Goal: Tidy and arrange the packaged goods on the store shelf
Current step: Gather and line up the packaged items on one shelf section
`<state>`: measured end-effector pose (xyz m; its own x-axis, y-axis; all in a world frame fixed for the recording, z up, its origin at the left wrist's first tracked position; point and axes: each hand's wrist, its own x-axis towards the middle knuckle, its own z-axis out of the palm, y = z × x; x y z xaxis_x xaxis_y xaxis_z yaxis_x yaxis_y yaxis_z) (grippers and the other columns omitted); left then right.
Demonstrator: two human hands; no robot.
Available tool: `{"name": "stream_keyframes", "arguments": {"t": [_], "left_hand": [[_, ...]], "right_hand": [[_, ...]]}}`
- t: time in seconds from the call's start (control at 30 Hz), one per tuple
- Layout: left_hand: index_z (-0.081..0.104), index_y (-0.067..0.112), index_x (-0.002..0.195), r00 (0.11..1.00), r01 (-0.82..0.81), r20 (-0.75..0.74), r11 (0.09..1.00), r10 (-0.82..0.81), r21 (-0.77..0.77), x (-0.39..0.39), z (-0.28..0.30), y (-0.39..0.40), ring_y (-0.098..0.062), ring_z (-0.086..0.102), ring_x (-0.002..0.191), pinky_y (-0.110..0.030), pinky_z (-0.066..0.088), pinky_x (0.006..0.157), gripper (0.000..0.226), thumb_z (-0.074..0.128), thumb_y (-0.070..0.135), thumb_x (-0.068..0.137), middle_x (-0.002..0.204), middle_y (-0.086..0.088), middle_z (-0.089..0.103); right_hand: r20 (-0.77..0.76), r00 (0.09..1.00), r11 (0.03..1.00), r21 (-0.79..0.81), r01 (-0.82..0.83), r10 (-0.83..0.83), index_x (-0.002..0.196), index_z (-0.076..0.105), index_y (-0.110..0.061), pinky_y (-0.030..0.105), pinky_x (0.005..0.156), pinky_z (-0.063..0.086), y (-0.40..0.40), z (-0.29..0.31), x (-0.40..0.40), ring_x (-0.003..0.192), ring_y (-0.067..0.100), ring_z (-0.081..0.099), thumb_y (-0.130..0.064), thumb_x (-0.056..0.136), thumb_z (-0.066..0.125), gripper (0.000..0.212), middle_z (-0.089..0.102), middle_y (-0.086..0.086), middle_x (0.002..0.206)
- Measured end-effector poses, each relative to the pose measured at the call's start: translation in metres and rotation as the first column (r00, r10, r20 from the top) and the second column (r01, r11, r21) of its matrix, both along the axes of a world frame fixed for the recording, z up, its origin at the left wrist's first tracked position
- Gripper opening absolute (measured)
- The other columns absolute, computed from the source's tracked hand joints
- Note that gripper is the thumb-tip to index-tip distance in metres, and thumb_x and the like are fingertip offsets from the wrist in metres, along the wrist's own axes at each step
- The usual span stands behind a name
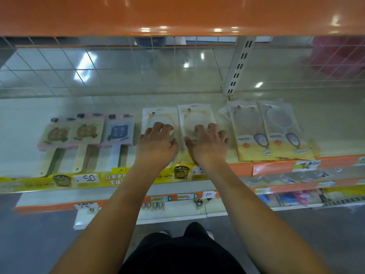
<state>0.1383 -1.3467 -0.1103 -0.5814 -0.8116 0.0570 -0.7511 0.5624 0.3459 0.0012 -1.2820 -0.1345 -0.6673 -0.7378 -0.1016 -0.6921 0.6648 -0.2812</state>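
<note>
With our left hand (pixel 156 144) and right hand (pixel 206 144) resting with loosely spread fingers on the two flat white hanging packets (pixel 196 117) mid-shelf, holding nothing, we should slide them gently together, edges parallel and flush with the near orange shelf lip (pixel 242 169).

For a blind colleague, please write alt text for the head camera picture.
Left hand and right hand each press a white packet flat on a store shelf, with other packets lying at both sides.

The shelf (pixel 23 123) holds three brush packs (pixel 87 133), two headband packs (pixel 160 115) and perhaps three racket-shaped packs (pixel 276 131).
</note>
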Motion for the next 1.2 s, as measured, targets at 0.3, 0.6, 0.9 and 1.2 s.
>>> {"name": "stream_keyframes", "arguments": {"t": [0.3,0.6,0.9,1.2], "left_hand": [[0.05,0.021,0.13,0.999,0.033,0.016,0.999,-0.033,0.005,-0.001,-0.003,-0.005,-0.026,0.049,0.119,-0.039,0.043,0.095,0.04,0.05,0.035,0.093,0.135,-0.002,0.047],[0.052,0.019,0.129,1.0,0.03,0.004,0.999,-0.03,0.013,0.002,-0.006,-0.003,-0.027,0.05,0.117,-0.039,0.041,0.092,0.039,0.049,0.034,0.093,0.133,-0.003,0.049],[0.054,0.018,0.128,1.0,0.026,-0.013,1.0,-0.026,0.008,0.003,-0.007,0.0,-0.028,0.051,0.116,-0.039,0.04,0.09,0.038,0.05,0.032,0.092,0.13,-0.004,0.05],[0.053,0.018,0.128,0.999,0.051,-0.012,0.999,-0.051,0.01,0.001,-0.008,-0.001,-0.028,0.05,0.117,-0.041,0.042,0.093,0.039,0.051,0.033,0.092,0.13,-0.004,0.05]], "right_hand": [[0.014,0.999,0.996,-0.082,-0.044,0.045,0.14,0.042,-0.037,0.048,0.114,0.024,-0.003,0.011,-0.001,0.143,0.035,0.018,-0.051,0.094,0.048,0.049,0.024,0.001,0.155],[0.063,0.993,0.995,-0.011,-0.102,0.102,0.134,0.049,-0.033,0.042,0.105,0.033,-0.002,0.008,0.0,0.134,0.032,0.03,-0.041,0.093,0.053,0.042,0.038,0.001,0.143],[0.056,0.993,0.995,-0.024,-0.101,0.102,0.134,0.048,-0.034,0.042,0.103,0.036,-0.002,0.007,0.0,0.132,0.031,0.032,-0.043,0.092,0.054,0.043,0.039,0.0,0.141],[0.046,0.992,0.993,-0.038,-0.116,0.118,0.135,0.048,-0.034,0.042,0.103,0.036,0.002,0.002,0.004,0.133,0.031,0.031,-0.044,0.093,0.053,0.043,0.039,-0.001,0.141]]}}
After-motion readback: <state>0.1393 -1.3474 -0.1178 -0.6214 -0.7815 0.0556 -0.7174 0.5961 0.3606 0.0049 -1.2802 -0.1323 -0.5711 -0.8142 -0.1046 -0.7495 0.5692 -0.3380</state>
